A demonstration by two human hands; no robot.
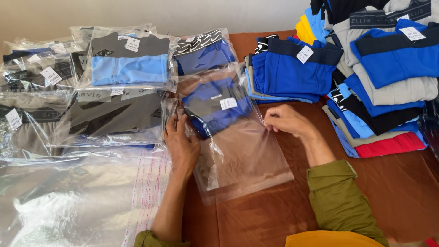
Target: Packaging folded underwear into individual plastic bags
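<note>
Hands work a clear plastic bag (238, 151) on the desk (388, 183), a folded blue garment (215, 107) inside just beyond them. Left hand (182, 145) presses flat; right hand (286, 120) pinches the edge. Seemingly mid-bagging; folding the open flap shut likely follows.

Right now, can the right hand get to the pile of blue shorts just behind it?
Probably yes. The right hand pinches the edge of the clear bag, and the folded blue shorts lie just beyond it on the brown table, with nothing between. It would have to let go first.
</note>
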